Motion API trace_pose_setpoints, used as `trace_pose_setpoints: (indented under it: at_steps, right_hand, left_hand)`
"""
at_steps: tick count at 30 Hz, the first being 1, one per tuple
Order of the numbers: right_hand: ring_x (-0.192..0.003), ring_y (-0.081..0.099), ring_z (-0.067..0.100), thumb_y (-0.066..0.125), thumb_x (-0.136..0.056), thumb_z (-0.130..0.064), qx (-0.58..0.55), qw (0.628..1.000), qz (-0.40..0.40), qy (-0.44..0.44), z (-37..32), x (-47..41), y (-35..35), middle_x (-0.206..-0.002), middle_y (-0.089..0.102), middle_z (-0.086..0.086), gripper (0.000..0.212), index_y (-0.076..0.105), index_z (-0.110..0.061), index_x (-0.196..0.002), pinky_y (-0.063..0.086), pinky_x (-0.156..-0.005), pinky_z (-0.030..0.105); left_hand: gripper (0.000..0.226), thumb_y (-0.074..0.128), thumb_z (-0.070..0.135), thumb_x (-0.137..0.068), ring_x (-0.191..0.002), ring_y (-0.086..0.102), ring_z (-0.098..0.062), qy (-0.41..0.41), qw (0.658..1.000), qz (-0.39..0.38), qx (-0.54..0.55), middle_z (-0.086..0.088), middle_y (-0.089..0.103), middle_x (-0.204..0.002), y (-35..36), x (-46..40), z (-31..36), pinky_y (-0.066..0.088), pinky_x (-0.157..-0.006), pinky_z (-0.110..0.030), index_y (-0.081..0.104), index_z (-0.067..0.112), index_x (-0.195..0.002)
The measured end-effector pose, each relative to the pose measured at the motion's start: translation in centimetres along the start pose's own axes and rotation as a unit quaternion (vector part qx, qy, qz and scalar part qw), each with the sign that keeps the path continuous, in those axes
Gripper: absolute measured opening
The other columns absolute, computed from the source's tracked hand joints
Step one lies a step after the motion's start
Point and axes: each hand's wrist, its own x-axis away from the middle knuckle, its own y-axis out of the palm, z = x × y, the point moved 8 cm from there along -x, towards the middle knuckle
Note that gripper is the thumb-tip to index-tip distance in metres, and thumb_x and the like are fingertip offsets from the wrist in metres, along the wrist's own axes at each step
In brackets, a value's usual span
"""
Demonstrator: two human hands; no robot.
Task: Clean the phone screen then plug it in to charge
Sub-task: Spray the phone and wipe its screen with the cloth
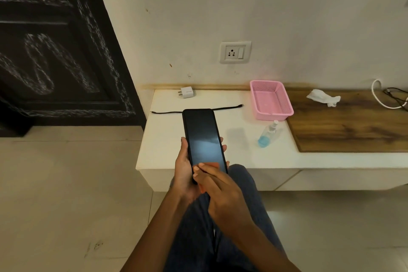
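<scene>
The left hand [184, 169] is gripping the phone [204, 139] by its edges. The right hand [220, 192] is pinching an orange cloth [213, 165] against the screen's lower end.

I see a black phone [204, 137] with a dark grey sheen on its screen and an orange cloth [210, 165] on its lower end. Black cable [196, 110] and white charger [187, 92] on a white counter [165, 139]. Pink mesh basket [271, 100]. Clear spray bottle [267, 134], blue liquid at the bottom. Brown woodgrain board [344, 126] with a white crumpled tissue [322, 97]. White wall socket [235, 52]. Black carved door [55, 46] with pale speckled relief. Dark blue jeans [198, 238]. Beige floor tiles [66, 194].
</scene>
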Motion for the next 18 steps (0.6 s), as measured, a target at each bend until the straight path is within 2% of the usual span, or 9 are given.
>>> trace_pose_setpoints:
  at_steps: [1, 3, 6, 8, 11, 15, 18]
  right_hand:
    - [-0.111, 0.06, 0.018, 0.068, -0.074, 0.004, -0.003, 1.0, -0.006, -0.006, 0.1, 0.0, 0.1, -0.111, 0.068, 0.01, 0.034, 0.068, -0.003, -0.107, 0.04, -0.102, 0.021]
    - [-0.112, 0.058, 0.017, 0.067, -0.076, 0.003, 0.002, 1.0, -0.004, -0.018, 0.6, 0.0, -0.2, -0.112, 0.068, 0.01, 0.032, 0.068, -0.003, -0.107, 0.042, -0.101, 0.022]
    - [-0.113, 0.058, 0.018, 0.054, -0.09, -0.004, 0.018, 1.0, 0.015, -0.012, 2.2, 0.2, -1.2, -0.113, 0.067, 0.01, 0.024, 0.068, -0.002, -0.11, 0.045, -0.099, 0.026]
    - [-0.114, 0.056, 0.018, 0.059, -0.085, 0.0, 0.032, 0.999, 0.017, 0.015, 3.7, 0.4, -1.9, -0.115, 0.066, 0.01, 0.029, 0.066, -0.003, -0.113, 0.045, -0.099, 0.027]
    - [-0.111, 0.058, 0.019, 0.065, -0.079, 0.001, 0.04, 0.998, 0.014, 0.043, 5.0, 0.4, -2.5, -0.115, 0.066, 0.011, 0.036, 0.064, -0.003, -0.115, 0.047, -0.097, 0.029]
    - [-0.107, 0.062, 0.022, 0.056, -0.084, -0.001, 0.05, 0.998, -0.003, 0.047, 4.7, 0.1, -2.7, -0.112, 0.067, 0.011, 0.032, 0.065, -0.002, -0.114, 0.048, -0.095, 0.028]
    - [-0.102, 0.063, 0.02, 0.044, -0.085, 0.001, -0.034, 0.992, 0.024, 0.121, 5.2, -0.1, -3.5, -0.107, 0.068, 0.011, 0.033, 0.065, -0.001, -0.11, 0.046, -0.094, 0.02]
  left_hand:
    - [0.077, 0.034, 0.071, -0.084, -0.096, 0.069, -0.023, -0.001, 1.0, -0.003, 0.002, -0.012, 0.072, -0.108, 0.1, 0.1, 0.0, 0.059, -0.073, -0.034, 0.074, 0.008, -0.105]
    - [0.075, 0.036, 0.07, -0.083, -0.104, 0.066, -0.025, 0.006, 1.0, -0.004, 0.005, -0.012, 0.069, -0.115, 0.2, 0.2, 0.1, 0.058, -0.082, -0.037, 0.072, 0.009, -0.11]
    - [0.074, 0.04, 0.066, -0.081, -0.109, 0.062, -0.027, 0.019, 1.0, -0.018, 0.016, -0.013, 0.065, -0.122, 0.8, 0.4, 0.2, 0.053, -0.09, -0.044, 0.068, 0.007, -0.116]
    - [0.073, 0.041, 0.065, -0.083, -0.108, 0.062, -0.029, 0.024, 0.999, -0.02, 0.02, -0.015, 0.063, -0.124, 0.9, 0.5, 0.2, 0.051, -0.094, -0.047, 0.066, 0.006, -0.119]
    - [0.073, 0.042, 0.063, -0.084, -0.113, 0.057, -0.031, 0.026, 1.0, -0.007, 0.014, -0.018, 0.059, -0.129, 0.5, 0.4, 0.1, 0.036, -0.108, -0.047, 0.063, 0.006, -0.123]
    - [0.072, 0.042, 0.064, -0.083, -0.116, 0.054, -0.032, 0.025, 1.0, -0.007, 0.011, -0.017, 0.058, -0.13, 0.4, 0.4, -0.1, 0.032, -0.111, -0.048, 0.064, 0.008, -0.123]
    - [0.073, 0.042, 0.064, -0.086, -0.115, 0.053, -0.032, 0.023, 1.0, -0.012, 0.018, -0.018, 0.057, -0.13, 0.7, 0.5, 0.0, 0.031, -0.112, -0.049, 0.057, 0.007, -0.13]
